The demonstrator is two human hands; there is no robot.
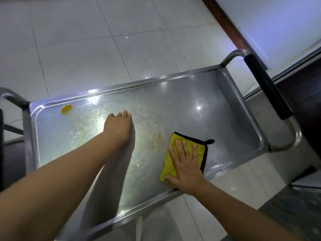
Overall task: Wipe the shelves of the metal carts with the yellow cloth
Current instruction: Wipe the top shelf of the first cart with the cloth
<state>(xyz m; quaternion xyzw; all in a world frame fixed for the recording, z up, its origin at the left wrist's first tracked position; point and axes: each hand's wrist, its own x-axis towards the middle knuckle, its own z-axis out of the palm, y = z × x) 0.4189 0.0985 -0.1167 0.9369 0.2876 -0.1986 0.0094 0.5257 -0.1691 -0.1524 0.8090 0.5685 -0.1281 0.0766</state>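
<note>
Right hand [186,168] is pressed flat, fingers spread, on the yellow cloth [171,154]. Left hand [118,126] is rested, fingers together, on the cart shelf [217,108].

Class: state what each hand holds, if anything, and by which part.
Nothing is gripped. The right hand presses flat on the cloth's middle; the left hand rests on the shelf.
</note>
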